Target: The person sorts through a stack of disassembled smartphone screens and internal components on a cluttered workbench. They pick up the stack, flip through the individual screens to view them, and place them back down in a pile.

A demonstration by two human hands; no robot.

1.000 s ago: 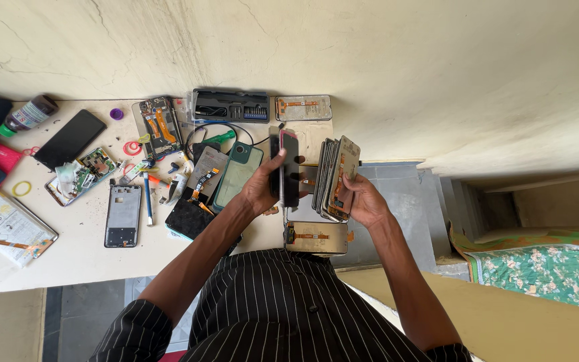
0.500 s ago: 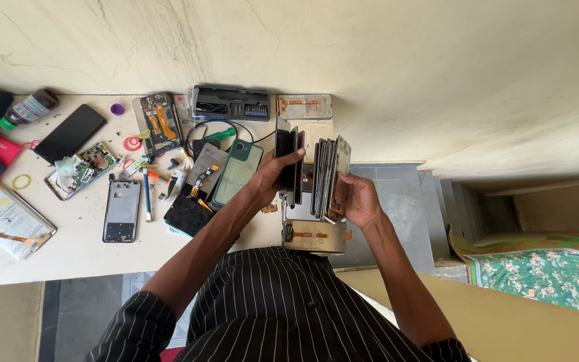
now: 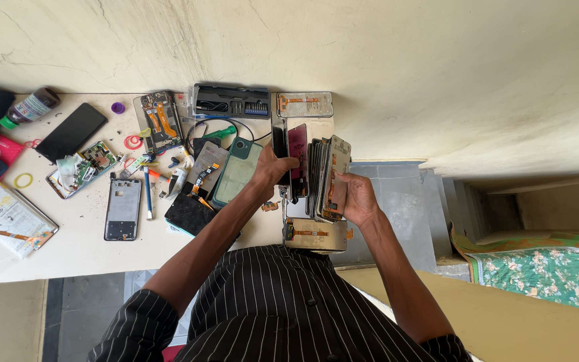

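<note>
- The left arm is extended forward from the lower left, bent at the elbow; a dark pinstriped sleeve is seen down to about the elbow, and the forearm is bare.
- The left hand [image 3: 273,169] is raised at chest height, with its fingers [image 3: 288,163] closed around a thin upright panel.
- The right arm is extended forward from the lower right, forearm bare, elbow bent.
- The right hand [image 3: 358,199] is held just beside the left, palm turned inward, with its fingers [image 3: 340,179] curled around the edge of a stack of upright panels.
- The two hands are held near each other without touching.
</note>
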